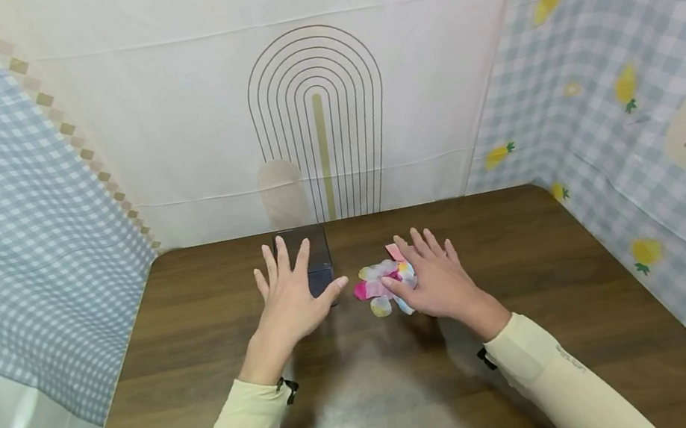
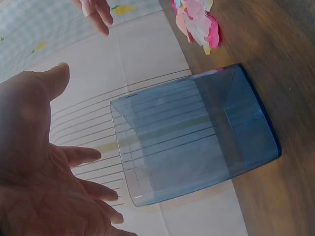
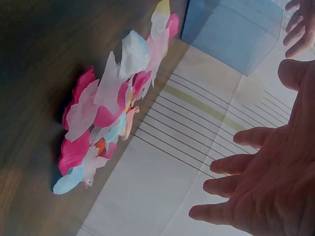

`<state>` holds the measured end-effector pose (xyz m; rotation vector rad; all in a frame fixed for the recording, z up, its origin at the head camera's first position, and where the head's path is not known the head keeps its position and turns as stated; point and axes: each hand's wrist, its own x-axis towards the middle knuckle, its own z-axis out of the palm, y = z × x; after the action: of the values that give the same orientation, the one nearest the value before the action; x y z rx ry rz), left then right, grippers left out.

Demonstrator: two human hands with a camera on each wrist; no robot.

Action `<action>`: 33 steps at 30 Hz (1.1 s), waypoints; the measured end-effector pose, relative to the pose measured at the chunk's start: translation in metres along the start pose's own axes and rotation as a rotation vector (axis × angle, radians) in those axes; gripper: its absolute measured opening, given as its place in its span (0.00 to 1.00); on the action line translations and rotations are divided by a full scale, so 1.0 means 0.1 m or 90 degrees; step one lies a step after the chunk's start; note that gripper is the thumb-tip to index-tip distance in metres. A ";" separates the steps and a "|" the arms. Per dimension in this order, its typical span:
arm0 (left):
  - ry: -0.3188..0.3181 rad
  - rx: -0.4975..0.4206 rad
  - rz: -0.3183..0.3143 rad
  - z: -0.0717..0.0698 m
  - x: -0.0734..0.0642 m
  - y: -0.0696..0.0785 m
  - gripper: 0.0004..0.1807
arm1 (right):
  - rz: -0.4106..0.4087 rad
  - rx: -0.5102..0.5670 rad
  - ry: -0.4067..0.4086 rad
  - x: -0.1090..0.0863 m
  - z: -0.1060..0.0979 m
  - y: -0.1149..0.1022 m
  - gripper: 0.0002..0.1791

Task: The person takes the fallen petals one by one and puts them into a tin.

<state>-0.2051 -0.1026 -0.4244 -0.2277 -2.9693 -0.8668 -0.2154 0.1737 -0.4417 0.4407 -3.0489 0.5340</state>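
Observation:
A clear bluish plastic container [image 2: 187, 132], open at the top, stands on the wooden table. My left hand [image 1: 290, 302] hovers by it with fingers spread, and in the head view it covers part of the container. To the right lies a loose pile of petal-like pieces [image 3: 106, 105] in pink, white, pale blue and yellow, thin like paper or cloth. Above that pile my right hand [image 1: 439, 281] is held with its fingers extended, hiding some pieces in the head view. Neither hand holds anything.
The brown wooden table [image 1: 382, 404] ends at a white cloth backdrop [image 1: 180, 135] with printed arches. Checked curtains hang at the left [image 1: 25, 184] and the right [image 1: 618, 145] of the table.

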 end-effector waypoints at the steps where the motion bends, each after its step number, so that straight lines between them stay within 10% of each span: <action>1: -0.001 -0.003 0.001 -0.01 0.00 -0.01 0.55 | -0.001 -0.002 -0.001 0.00 0.00 0.00 0.50; 15: 0.053 -0.109 -0.019 -0.07 0.15 -0.38 0.65 | -0.001 0.004 0.001 0.05 0.03 0.00 0.53; 24: -0.015 -0.213 -0.024 0.03 0.34 -0.76 0.82 | -0.035 0.046 0.045 0.03 0.02 0.03 0.51; 33: 0.081 -0.305 -0.010 0.31 0.32 -0.83 0.78 | -0.038 0.093 0.087 0.03 -0.04 0.06 0.49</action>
<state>-0.2491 -0.1507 -0.4922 -0.1545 -2.6057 -1.5201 -0.2195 0.1794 -0.4397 0.4759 -2.8690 0.7528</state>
